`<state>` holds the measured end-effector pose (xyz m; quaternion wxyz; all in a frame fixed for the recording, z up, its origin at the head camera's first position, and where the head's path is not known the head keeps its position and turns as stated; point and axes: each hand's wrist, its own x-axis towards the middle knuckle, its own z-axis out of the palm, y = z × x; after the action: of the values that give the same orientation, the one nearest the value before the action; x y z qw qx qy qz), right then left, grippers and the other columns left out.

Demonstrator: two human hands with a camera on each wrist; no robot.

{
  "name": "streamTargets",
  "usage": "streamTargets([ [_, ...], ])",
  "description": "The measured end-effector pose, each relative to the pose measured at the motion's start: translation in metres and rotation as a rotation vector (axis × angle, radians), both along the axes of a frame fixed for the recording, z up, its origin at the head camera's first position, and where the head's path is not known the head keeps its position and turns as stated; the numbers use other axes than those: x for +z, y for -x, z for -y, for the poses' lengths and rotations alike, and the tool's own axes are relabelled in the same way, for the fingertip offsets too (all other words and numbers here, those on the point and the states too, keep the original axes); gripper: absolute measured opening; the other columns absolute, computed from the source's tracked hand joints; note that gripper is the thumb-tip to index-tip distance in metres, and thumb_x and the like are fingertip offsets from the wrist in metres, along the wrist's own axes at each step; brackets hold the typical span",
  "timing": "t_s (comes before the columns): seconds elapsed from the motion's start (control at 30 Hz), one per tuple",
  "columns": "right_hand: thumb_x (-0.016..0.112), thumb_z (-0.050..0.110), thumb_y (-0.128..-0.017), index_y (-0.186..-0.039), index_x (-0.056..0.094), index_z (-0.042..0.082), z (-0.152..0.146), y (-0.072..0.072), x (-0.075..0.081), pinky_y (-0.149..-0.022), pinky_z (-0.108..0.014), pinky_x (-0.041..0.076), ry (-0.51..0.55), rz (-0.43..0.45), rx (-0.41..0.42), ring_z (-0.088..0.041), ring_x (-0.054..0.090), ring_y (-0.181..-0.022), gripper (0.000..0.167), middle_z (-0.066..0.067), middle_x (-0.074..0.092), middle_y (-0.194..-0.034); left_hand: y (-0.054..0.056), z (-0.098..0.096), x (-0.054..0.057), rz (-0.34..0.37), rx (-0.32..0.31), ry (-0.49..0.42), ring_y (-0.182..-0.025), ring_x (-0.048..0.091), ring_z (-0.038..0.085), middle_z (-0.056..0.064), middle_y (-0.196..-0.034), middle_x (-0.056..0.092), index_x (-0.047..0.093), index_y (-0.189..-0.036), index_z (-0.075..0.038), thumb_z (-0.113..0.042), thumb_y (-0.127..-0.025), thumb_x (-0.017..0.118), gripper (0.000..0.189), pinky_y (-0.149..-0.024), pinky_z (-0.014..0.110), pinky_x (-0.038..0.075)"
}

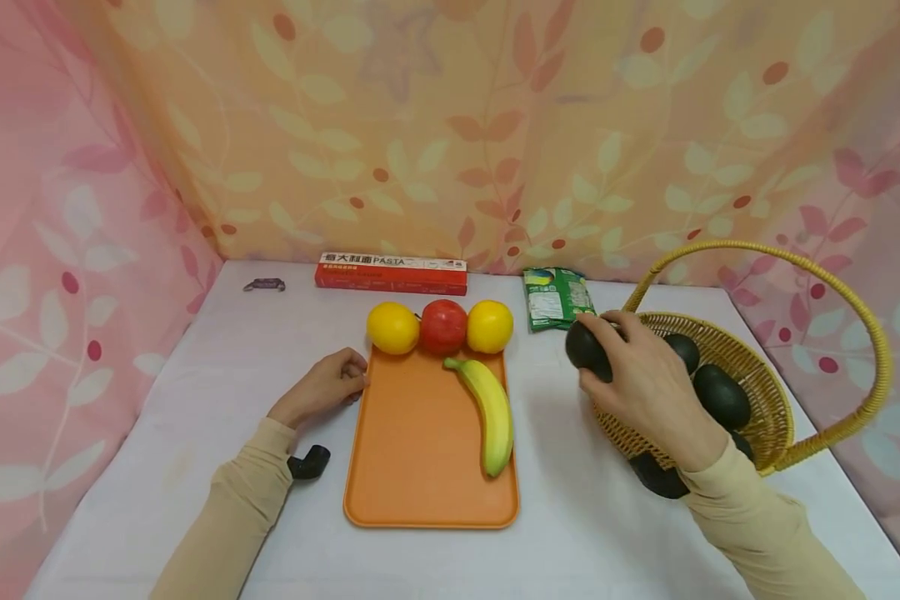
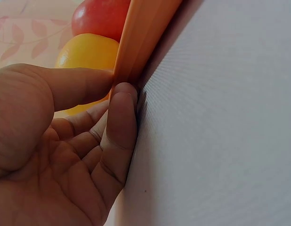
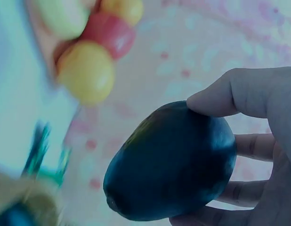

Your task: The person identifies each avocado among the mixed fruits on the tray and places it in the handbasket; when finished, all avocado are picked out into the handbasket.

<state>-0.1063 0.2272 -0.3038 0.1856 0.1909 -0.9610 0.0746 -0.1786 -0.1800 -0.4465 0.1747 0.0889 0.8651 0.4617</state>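
My right hand (image 1: 648, 383) grips a dark avocado (image 1: 588, 350) above the left rim of a wicker basket (image 1: 767, 408). In the right wrist view the thumb lies on top of the avocado and the fingers curl behind it. Several more dark avocados (image 1: 722, 397) lie inside the basket. My left hand (image 1: 324, 388) pinches the left rim of an orange tray (image 1: 420, 450) between thumb and index finger, as the left wrist view shows. On the tray a banana (image 1: 495, 425) lies along the right side. A red apple (image 1: 443, 327) sits between two yellow fruits (image 1: 393, 327) at the far end.
Behind the tray lies a red pasta box (image 1: 390, 275), with a green packet (image 1: 558, 297) to its right. A small purple wrapped item (image 1: 265, 284) is at the back left. The basket's tall handle (image 1: 879, 358) arches up at the right. Patterned cloth surrounds the table.
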Motion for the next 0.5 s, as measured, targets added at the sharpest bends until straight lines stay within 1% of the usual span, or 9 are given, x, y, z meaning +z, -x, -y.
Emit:
streamTargets([
  [0.13,0.072,0.02,-0.076,-0.133,0.054,0.011,-0.031,-0.007,-0.007,-0.071,-0.06,0.05,0.002,0.038,-0.088,-0.042,0.062,-0.088,0.061,-0.023,0.054,-0.122,0.002,0.001,-0.002,-0.008,0.003,0.004,-0.071,0.058,0.015,0.012,-0.091,0.063,0.052,-0.116,0.002,-0.015,-0.096,0.058,0.027,-0.066,0.026,0.05],
  [0.2,0.073,0.021,-0.075,-0.133,0.053,0.009,-0.042,-0.01,-0.012,-0.071,-0.061,0.05,-0.012,0.073,-0.111,-0.044,0.062,-0.089,0.062,-0.024,0.055,-0.122,0.002,0.001,-0.003,-0.006,0.003,0.004,-0.071,0.058,0.015,0.012,-0.091,0.063,0.052,-0.116,0.001,-0.015,-0.096,0.058,0.027,-0.066,0.026,0.05],
  [0.37,0.074,0.021,-0.077,-0.134,0.051,0.005,-0.059,-0.013,-0.025,-0.078,-0.061,0.048,-0.054,0.175,-0.119,-0.047,0.06,-0.099,0.063,-0.026,0.058,-0.124,0.003,0.001,-0.004,-0.012,-0.003,-0.006,-0.07,0.057,0.016,0.012,-0.09,0.063,0.052,-0.116,0.003,-0.015,-0.096,0.059,0.028,-0.065,0.027,0.05],
  [0.5,0.074,0.019,-0.079,-0.134,0.05,0.006,-0.066,-0.012,-0.028,-0.083,-0.061,0.047,-0.061,0.207,-0.1,-0.047,0.058,-0.106,0.062,-0.024,0.058,-0.128,0.002,0.001,-0.003,-0.011,-0.001,-0.003,-0.07,0.057,0.016,0.012,-0.09,0.063,0.052,-0.117,0.003,-0.015,-0.096,0.059,0.029,-0.065,0.027,0.05],
])
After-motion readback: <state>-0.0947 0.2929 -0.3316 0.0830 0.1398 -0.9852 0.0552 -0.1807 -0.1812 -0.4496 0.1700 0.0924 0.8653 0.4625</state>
